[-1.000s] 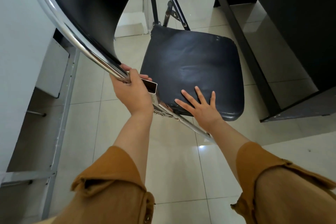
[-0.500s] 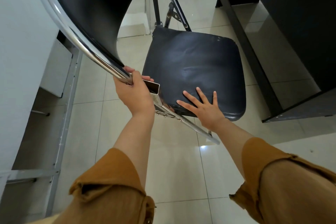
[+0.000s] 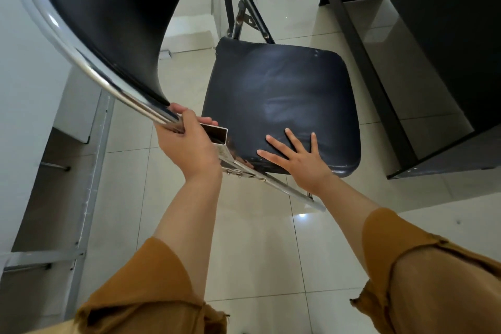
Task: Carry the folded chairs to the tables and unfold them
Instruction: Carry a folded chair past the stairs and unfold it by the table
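Observation:
A folding chair fills the view from above: a black padded seat (image 3: 282, 100), a black curved backrest (image 3: 108, 16) at upper left and a chrome tube frame (image 3: 89, 68). My left hand (image 3: 187, 144) grips the chrome tube just below the backrest, beside an open square tube end. My right hand (image 3: 295, 156) lies flat on the near edge of the seat with its fingers spread and straight. The seat lies spread out nearly flat. The chair's black front legs (image 3: 244, 8) show beyond the seat.
A black table (image 3: 423, 43) stands close on the right, its dark leg running down beside the seat. A white wall and a grey metal frame (image 3: 92, 171) line the left. Pale glossy floor tiles (image 3: 257, 252) lie below.
The chair and both hands have shifted slightly to the right and away in the view. Both hands keep the same hold.

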Action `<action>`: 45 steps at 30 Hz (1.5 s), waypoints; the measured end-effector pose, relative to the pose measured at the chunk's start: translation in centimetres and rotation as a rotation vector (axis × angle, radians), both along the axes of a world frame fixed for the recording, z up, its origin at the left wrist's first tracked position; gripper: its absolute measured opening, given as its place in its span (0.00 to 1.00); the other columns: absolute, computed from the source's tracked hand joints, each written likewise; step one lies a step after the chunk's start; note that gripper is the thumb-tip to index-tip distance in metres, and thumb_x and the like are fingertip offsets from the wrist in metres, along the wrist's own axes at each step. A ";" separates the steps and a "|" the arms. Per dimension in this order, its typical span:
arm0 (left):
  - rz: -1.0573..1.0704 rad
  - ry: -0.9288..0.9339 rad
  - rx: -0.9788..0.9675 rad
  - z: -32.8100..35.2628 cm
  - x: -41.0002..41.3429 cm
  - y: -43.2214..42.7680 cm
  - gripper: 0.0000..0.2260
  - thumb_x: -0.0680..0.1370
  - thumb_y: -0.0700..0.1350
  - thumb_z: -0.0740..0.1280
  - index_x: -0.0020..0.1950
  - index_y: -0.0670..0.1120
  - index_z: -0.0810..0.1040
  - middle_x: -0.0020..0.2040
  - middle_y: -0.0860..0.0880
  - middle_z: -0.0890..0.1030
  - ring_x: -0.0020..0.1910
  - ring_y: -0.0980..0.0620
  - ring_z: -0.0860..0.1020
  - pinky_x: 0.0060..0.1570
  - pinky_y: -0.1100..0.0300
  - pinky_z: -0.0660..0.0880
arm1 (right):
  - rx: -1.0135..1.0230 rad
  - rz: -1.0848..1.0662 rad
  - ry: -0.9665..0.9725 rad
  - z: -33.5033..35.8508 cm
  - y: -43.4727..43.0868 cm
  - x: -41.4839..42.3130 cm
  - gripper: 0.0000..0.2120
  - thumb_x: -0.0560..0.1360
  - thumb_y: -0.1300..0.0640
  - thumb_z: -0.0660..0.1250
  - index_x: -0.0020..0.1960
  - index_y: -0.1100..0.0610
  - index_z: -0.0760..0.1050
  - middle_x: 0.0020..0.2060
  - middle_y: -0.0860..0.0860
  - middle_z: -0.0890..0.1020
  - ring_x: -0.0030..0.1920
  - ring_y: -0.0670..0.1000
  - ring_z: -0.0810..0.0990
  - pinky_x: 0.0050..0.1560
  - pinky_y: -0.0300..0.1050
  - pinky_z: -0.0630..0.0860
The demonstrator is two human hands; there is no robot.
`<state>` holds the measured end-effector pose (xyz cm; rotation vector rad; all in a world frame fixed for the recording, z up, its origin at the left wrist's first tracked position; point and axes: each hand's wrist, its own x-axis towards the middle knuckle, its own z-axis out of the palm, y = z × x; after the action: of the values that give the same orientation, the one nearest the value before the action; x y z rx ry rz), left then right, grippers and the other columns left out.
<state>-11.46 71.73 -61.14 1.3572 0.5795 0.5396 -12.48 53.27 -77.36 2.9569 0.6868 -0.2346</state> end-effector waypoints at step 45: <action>-0.678 0.004 1.548 18.5 3.2 14.9 0.22 0.83 0.52 0.49 0.77 0.51 0.56 0.79 0.52 0.51 0.78 0.51 0.42 0.75 0.47 0.43 | 1.051 -0.584 0.148 29.5 18.2 7.6 0.26 0.81 0.43 0.49 0.76 0.53 0.56 0.75 0.51 0.61 0.75 0.54 0.56 0.69 0.62 0.55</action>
<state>-8.30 86.67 -42.69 2.8250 -0.5118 0.3697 -4.87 71.42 -47.89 4.1272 -0.1870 -0.1528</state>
